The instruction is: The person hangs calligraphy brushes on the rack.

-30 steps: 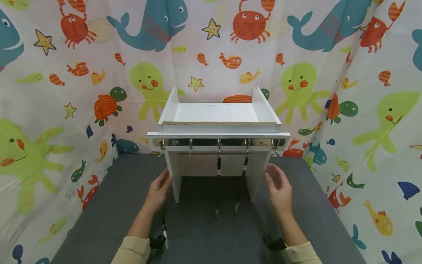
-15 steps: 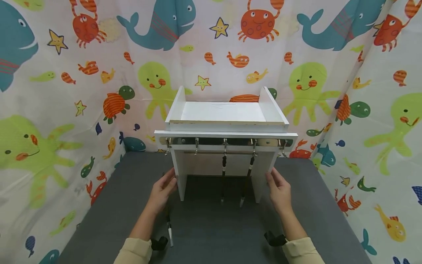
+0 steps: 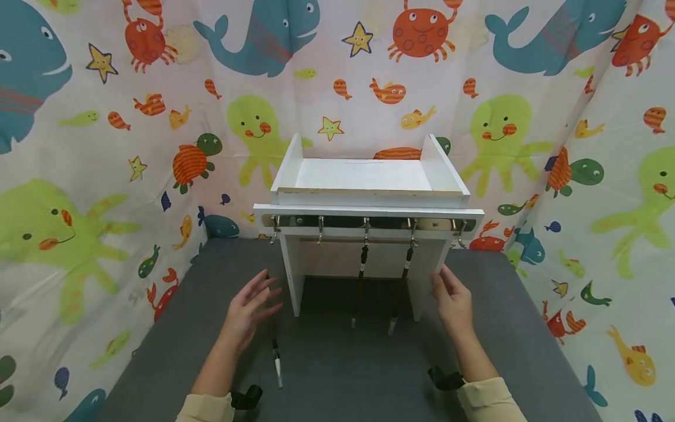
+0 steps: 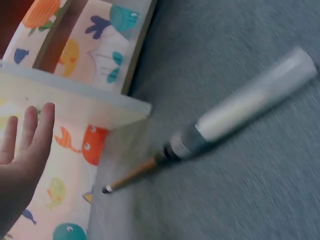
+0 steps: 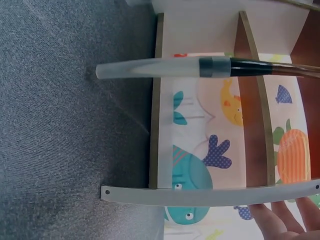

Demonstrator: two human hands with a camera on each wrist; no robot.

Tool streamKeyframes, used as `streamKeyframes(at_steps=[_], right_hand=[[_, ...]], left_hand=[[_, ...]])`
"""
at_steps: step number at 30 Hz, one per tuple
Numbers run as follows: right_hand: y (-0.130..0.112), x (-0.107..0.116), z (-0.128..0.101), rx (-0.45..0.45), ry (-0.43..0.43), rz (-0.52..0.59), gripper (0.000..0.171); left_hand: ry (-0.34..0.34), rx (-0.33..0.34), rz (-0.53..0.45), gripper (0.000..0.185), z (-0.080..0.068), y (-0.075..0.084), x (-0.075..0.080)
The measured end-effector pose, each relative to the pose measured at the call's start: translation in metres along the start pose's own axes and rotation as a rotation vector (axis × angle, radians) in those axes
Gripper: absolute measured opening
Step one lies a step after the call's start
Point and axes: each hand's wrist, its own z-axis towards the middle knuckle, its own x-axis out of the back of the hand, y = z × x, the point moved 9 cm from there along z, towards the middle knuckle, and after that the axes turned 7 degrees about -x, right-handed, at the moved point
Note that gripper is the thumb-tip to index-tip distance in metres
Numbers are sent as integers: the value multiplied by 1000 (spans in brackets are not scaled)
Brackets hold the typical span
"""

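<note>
Fingers (image 3: 263, 280) of the left hand (image 3: 248, 310) are spread and hold nothing above a brush (image 3: 275, 346) lying on the grey table (image 3: 337, 375), while the right hand (image 3: 454, 302) lays straight fingers against the white rack (image 3: 369, 193), where two brushes (image 3: 361, 281) hang.

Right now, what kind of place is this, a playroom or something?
Probably a small staged work corner, not a real playroom: sea-animal cloth hangs on all sides, a grey mat covers the table, and a white rack holds two brushes on hooks. A third brush lies by the left hand.
</note>
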Motion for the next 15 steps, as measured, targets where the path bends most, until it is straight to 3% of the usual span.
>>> streamKeyframes(at_steps=[7, 10, 15], right_hand=[[-26, -5, -12, -9, -58, -12, 46], [-34, -1, -15, -9, -55, -6, 47], [-21, 2, -6, -14, -79, -3, 48]], left_hand=[[140, 187, 45, 60, -16, -27, 34], [129, 248, 103, 66, -17, -41, 38], [140, 310, 181, 72, -15, -57, 39]])
